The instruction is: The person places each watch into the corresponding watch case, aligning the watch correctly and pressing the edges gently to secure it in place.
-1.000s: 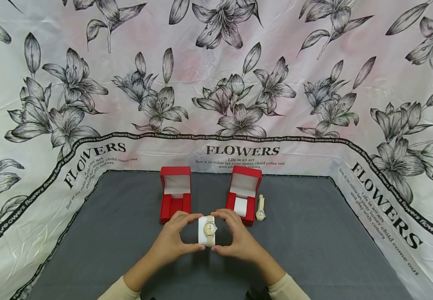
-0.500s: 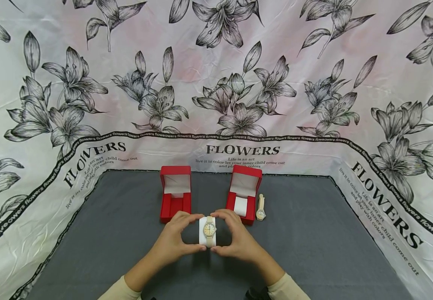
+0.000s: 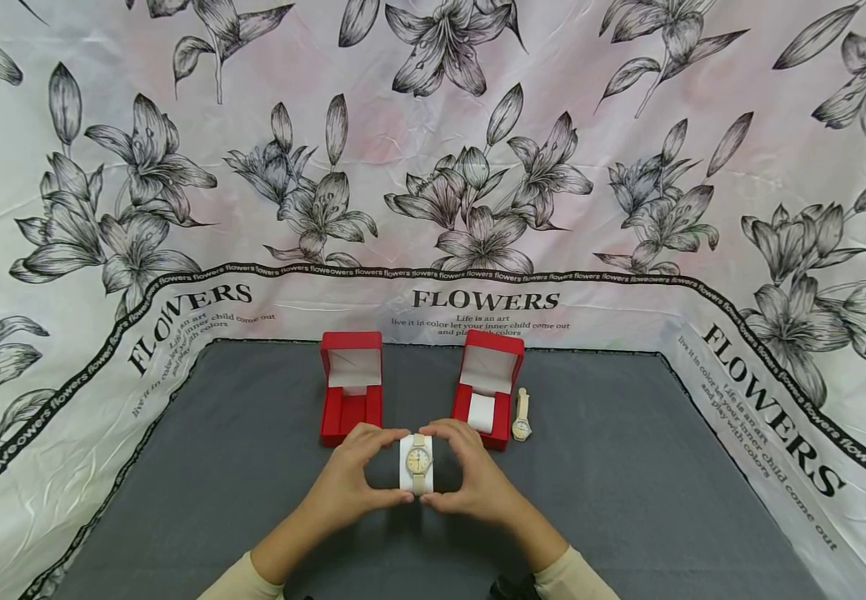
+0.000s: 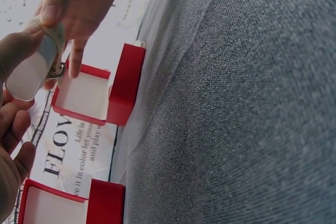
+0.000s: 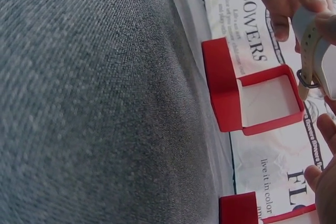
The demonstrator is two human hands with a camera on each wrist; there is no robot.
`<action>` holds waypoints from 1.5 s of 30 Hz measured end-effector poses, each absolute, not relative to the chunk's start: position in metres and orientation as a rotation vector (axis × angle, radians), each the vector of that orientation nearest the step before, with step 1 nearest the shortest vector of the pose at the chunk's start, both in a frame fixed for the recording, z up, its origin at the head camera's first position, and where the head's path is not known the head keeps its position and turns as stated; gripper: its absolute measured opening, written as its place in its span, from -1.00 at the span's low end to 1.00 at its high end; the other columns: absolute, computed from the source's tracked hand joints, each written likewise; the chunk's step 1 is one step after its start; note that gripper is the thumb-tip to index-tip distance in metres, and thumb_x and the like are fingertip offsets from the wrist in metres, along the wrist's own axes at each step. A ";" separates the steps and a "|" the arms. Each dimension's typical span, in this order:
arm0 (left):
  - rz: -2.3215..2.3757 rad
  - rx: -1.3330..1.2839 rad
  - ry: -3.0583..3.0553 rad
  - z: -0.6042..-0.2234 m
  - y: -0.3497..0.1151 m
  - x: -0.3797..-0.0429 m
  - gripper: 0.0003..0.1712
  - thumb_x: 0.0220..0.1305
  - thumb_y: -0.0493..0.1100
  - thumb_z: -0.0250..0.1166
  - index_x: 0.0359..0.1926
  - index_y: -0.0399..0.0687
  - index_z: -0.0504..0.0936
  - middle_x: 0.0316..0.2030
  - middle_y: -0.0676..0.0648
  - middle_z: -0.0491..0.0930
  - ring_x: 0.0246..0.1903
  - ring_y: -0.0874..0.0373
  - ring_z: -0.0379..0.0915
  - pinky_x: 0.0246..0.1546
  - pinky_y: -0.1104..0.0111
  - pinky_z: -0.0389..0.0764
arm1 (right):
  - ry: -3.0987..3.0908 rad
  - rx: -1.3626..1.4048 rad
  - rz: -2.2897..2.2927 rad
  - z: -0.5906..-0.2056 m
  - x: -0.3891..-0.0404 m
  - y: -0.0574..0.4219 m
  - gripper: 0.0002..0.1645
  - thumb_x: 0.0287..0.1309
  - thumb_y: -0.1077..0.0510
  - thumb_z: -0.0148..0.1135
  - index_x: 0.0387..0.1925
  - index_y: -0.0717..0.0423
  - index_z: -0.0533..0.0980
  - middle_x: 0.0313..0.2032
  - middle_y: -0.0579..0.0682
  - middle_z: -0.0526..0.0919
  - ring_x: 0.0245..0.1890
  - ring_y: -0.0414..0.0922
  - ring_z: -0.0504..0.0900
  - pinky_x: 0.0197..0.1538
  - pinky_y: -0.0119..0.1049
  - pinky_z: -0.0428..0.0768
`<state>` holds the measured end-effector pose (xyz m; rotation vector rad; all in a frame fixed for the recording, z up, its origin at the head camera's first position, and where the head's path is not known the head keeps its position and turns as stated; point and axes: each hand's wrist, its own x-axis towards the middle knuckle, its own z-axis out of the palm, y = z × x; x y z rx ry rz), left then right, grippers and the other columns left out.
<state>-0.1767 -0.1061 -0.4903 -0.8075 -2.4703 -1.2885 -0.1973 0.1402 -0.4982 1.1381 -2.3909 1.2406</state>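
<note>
A wristwatch (image 3: 419, 461) with a pale round dial and cream strap is wrapped round a white watch cushion (image 3: 406, 482), held up before me with the dial facing the head camera. My left hand (image 3: 353, 475) grips its left side, thumb below and fingers above. My right hand (image 3: 481, 475) holds it from the right in the same way. The strap's buckle (image 4: 59, 70) shows on the underside in the left wrist view. Beyond the hands stand two open red watch boxes: the left box (image 3: 352, 421) has no cushion inside, and the right box (image 3: 503, 425) holds a white cushion (image 3: 481, 412).
A second cream-strapped watch (image 3: 522, 417) lies on the grey cloth (image 3: 628, 467) beside the right box. Behind the table hangs a white flower-printed cloth (image 3: 372, 233). Something black (image 3: 515, 587) shows at the bottom edge, near the right sleeve.
The watch on its cushion has shifted very slightly to the right and turned a touch. Both hands keep their hold; the boxes and the second watch have not moved.
</note>
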 end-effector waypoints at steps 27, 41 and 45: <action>-1.284 -0.816 -2.492 -0.485 -0.111 -0.177 -0.10 -0.15 0.05 0.72 0.29 0.15 0.58 0.09 0.08 0.56 0.10 0.30 0.36 0.10 0.10 0.64 | -2.374 1.191 1.184 -0.495 -0.199 0.142 -0.08 -0.11 0.05 0.60 0.30 -0.07 0.34 0.25 -0.10 0.43 0.30 -0.09 0.33 0.39 0.01 0.17; -1.296 -0.853 -2.444 -0.483 -0.108 -0.175 -0.11 -0.16 0.02 0.73 0.27 0.09 0.60 0.08 0.22 0.54 0.08 0.29 0.39 0.05 0.12 0.64 | -2.360 1.180 1.196 -0.497 -0.198 0.140 -0.09 -0.13 0.08 0.59 0.29 -0.06 0.35 0.25 -0.08 0.44 0.28 -0.08 0.35 0.35 0.06 0.24; -1.276 -0.875 -2.431 -0.483 -0.108 -0.177 -0.10 -0.16 0.02 0.74 0.28 0.08 0.60 0.10 0.21 0.55 0.10 0.28 0.39 0.05 0.13 0.64 | -2.346 1.180 1.185 -0.497 -0.199 0.141 -0.08 -0.14 0.06 0.60 0.29 -0.07 0.36 0.24 -0.10 0.45 0.27 -0.10 0.36 0.35 0.06 0.22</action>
